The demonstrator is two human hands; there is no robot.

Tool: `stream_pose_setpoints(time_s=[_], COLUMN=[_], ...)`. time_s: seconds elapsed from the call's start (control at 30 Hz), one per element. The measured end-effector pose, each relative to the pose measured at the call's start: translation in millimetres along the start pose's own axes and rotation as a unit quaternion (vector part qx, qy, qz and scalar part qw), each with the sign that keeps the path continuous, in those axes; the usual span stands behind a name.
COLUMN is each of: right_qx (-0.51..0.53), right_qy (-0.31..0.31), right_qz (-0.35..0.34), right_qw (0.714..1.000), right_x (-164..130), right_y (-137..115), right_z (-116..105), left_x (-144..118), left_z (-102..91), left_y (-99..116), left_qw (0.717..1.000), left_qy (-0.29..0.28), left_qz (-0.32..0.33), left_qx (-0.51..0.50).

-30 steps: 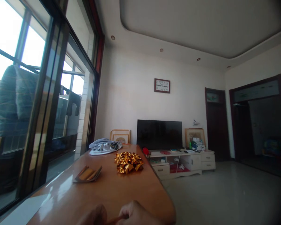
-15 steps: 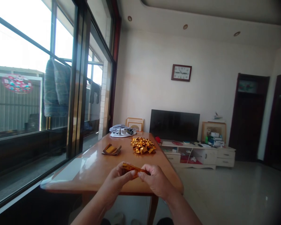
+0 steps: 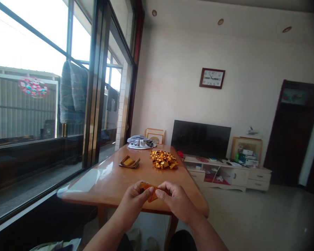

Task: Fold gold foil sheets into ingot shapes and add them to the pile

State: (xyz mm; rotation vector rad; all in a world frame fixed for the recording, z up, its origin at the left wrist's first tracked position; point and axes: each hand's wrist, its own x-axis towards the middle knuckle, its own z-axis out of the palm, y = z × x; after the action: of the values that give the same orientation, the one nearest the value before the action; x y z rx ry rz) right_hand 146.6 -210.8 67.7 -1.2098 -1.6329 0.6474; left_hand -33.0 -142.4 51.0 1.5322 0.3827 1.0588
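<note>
Both hands meet over the near edge of the wooden table; left hand and right hand pinch a small folded piece of gold-orange paper between thumbs and fingertips, one hand at each end; the other fingers curl in, not spread; the paper hangs just above the table's near edge, whether touching it cannot be told. Farther along the table, a pile of folded gold paper pieces on its right part; left of that pile, a loose stack of gold sheets; at the table's far end, a crumpled grey cloth. Beyond the table, a black TV on a low white cabinet; clock on the wall above.
</note>
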Motion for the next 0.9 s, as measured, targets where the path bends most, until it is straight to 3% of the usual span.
stream_pose_setpoints(time_s=[0.43,0.73,0.9], right_qx=[-0.093,-0.064,-0.044], right_qy=[0.057,0.04,0.027], right_qz=[-0.064,-0.066,-0.062], right_qw=[0.992,0.995,0.997], right_x=[-9.2,-15.6,-18.8], right_y=[-2.6,-3.8,-8.4], right_z=[7.1,11.7,18.3], left_x=[-6.5,-16.6,-24.3], left_z=[7.2,0.8,-7.7], left_y=[-1.7,7.6,6.7], left_qw=[0.999,0.999,0.996], left_qy=[0.021,0.033,0.082], left_qz=[0.0,-0.002,0.001], left_qx=[-0.03,0.016,0.029])
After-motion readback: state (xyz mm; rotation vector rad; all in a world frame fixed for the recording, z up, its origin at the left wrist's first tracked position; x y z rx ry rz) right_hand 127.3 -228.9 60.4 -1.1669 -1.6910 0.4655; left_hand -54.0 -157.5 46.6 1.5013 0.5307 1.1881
